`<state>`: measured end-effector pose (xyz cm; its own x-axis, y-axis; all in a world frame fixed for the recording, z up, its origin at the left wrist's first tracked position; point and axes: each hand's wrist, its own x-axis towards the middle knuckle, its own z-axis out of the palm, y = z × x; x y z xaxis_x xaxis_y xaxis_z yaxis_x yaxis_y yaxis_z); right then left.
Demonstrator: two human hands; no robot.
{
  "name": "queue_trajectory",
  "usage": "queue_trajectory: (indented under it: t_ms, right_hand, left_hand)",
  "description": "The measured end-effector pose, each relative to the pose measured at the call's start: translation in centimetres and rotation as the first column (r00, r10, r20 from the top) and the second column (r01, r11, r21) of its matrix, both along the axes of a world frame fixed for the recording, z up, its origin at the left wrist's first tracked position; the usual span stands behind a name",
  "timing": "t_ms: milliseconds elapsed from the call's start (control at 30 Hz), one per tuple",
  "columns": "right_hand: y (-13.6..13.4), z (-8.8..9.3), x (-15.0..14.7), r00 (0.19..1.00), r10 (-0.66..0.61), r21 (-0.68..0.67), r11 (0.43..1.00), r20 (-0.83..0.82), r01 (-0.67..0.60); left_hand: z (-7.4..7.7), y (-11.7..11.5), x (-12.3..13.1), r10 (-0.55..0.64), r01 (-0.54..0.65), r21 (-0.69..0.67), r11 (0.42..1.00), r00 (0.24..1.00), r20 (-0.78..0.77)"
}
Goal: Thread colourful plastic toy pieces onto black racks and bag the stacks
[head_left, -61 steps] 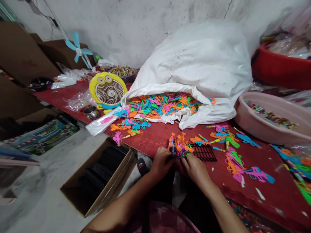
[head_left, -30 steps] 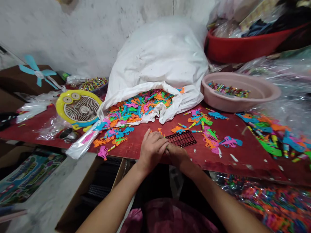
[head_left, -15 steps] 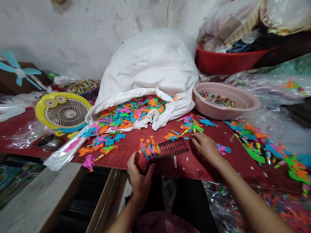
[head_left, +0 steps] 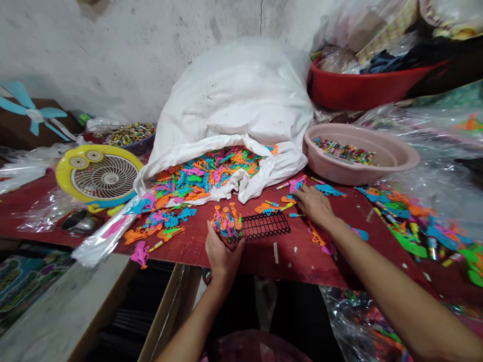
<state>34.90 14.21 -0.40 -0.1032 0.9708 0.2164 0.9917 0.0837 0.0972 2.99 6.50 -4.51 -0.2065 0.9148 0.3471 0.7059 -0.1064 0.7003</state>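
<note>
A black plastic grid rack (head_left: 264,226) lies on the red table (head_left: 294,256) near its front edge. Several small coloured toy guns (head_left: 226,221) stand upright in the rack's left end. My left hand (head_left: 222,251) cups that end from below, fingers curled round it. My right hand (head_left: 315,206) reaches out to the right of the rack and rests palm down, fingers curled, on loose toy guns and small coloured sticks (head_left: 287,205); whether it has hold of one is hidden.
A big white sack (head_left: 241,95) spills coloured toy guns (head_left: 204,173) behind the rack. A pink basin (head_left: 377,168) of small sticks stands right, a red tub (head_left: 358,85) behind it. A yellow fan (head_left: 100,176) lies left. A cardboard box (head_left: 166,311) sits below the table edge.
Both hands were together at the rack's left end. My right hand then left it and reached right and farther back onto the loose pieces; my left hand stayed on the rack.
</note>
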Motion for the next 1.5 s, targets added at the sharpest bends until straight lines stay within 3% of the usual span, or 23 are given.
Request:
queue_trajectory:
  t_ms: [133,267,367,467,567,633,733,833,900,1033,1267,1500]
  right_hand:
    - [-0.2,-0.3,0.0,0.999,0.036,0.056,0.998,-0.029,-0.034]
    - [-0.8,-0.1,-0.4,0.999,0.032,0.175,0.984,-0.023,-0.027]
    - [-1.4,0.2,-0.6,0.999,-0.005,0.170,0.985,-0.045,0.013]
    - [-2.0,0.4,-0.7,0.992,-0.019,0.110,0.993,-0.123,0.033]
    - [-2.1,0.2,-1.0,0.962,-0.003,0.154,0.987,-0.274,0.047]
    - [-2.0,-0.1,-1.4,0.916,0.049,0.202,0.979,-0.398,0.035]
    - [-1.9,-0.7,-2.2,0.819,0.089,0.208,0.977,-0.567,0.038]
    - [-2.1,-1.1,-3.4,0.692,0.088,0.214,0.972,-0.717,0.098]
    - [-2.5,-1.1,-4.5,0.611,0.162,0.287,0.951,-0.775,0.112]
    - [-3.6,-1.0,-6.8,0.532,0.278,0.393,0.912,-0.800,0.114]
    - [-5.4,-2.4,-8.5,0.524,0.214,0.271,0.962,-0.824,0.034]
    - [-6.7,-1.0,-7.9,0.578,0.309,0.193,0.948,-0.755,-0.253]
  left_hand:
    - [0.1,0.4,0.7,0.029,-0.027,-0.017,0.999,0.994,0.107]
    - [-0.1,1.0,1.1,0.044,-0.044,-0.002,0.999,0.996,0.083]
    - [-0.4,1.3,0.8,0.026,-0.028,0.020,0.999,0.997,0.077]
    - [-0.6,1.6,0.0,0.006,-0.005,-0.010,1.000,0.994,0.112]
    - [-0.4,1.9,-0.9,-0.019,0.039,-0.117,0.992,0.986,0.167]
    - [-0.1,2.2,-1.5,-0.090,0.127,-0.152,0.980,0.970,0.227]
    - [0.1,2.9,-2.5,-0.230,0.255,-0.076,0.964,0.942,0.246]
    - [-0.2,3.5,-3.3,-0.207,0.207,0.007,0.978,0.973,0.098]
    - [-0.6,3.6,-3.6,-0.155,0.154,0.028,0.988,0.987,0.037]
    - [-1.4,3.7,-3.7,-0.145,0.145,0.026,0.989,0.989,0.030]
    - [-1.0,4.8,-3.6,-0.235,0.244,-0.086,0.966,0.966,0.108]
    - [-1.1,7.1,-3.4,-0.391,0.391,-0.182,0.902,0.920,0.036]
